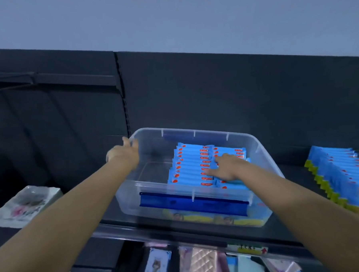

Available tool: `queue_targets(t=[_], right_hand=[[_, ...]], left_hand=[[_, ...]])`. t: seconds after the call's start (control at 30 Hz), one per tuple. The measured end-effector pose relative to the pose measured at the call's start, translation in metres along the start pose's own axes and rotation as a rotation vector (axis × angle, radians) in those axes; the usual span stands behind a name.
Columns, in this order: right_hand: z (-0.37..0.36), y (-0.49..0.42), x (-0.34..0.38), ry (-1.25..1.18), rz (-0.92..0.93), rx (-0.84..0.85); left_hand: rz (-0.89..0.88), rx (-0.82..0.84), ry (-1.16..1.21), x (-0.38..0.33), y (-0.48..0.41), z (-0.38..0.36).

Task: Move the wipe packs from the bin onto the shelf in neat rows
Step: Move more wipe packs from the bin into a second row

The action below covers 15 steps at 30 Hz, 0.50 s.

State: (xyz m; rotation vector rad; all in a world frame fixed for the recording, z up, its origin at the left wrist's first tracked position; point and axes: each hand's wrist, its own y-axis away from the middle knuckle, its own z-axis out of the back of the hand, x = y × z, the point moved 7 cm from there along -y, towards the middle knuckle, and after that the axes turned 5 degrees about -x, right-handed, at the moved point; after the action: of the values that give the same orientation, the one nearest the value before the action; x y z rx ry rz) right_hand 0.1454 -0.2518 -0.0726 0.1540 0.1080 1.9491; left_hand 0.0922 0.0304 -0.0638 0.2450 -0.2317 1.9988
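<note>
A clear plastic bin [265, 154] with a blue handle sits on the dark shelf [289, 176]. Its right half holds two rows of upright blue wipe packs [190, 166]; its left half is bare. My left hand [123, 154] holds the bin's far left corner, fingers curled over the rim. My right hand [228, 167] is inside the bin, lying on the right row of packs with fingers spread. To the right on the shelf stand rows of the same blue wipe packs [343, 177].
A white plastic-wrapped pack [26, 204] lies on the shelf at the left. A lower shelf below holds pastel packaged goods [202, 263]. A dark back panel rises behind the bin, with a bracket at upper left.
</note>
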Motion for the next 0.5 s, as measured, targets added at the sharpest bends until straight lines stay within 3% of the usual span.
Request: queue_targets(t=[0.13, 0.5], right_hand=[[-0.013, -0.001, 0.009, -0.066, -0.019, 0.055], [-0.017, -0.016, 0.048, -0.117, 0.023, 0.136]], left_hand=[[0.028, -0.036, 0.094, 0.008, -0.010, -0.003], [0.045, -0.019, 0.043, 0.040, -0.014, -0.002]])
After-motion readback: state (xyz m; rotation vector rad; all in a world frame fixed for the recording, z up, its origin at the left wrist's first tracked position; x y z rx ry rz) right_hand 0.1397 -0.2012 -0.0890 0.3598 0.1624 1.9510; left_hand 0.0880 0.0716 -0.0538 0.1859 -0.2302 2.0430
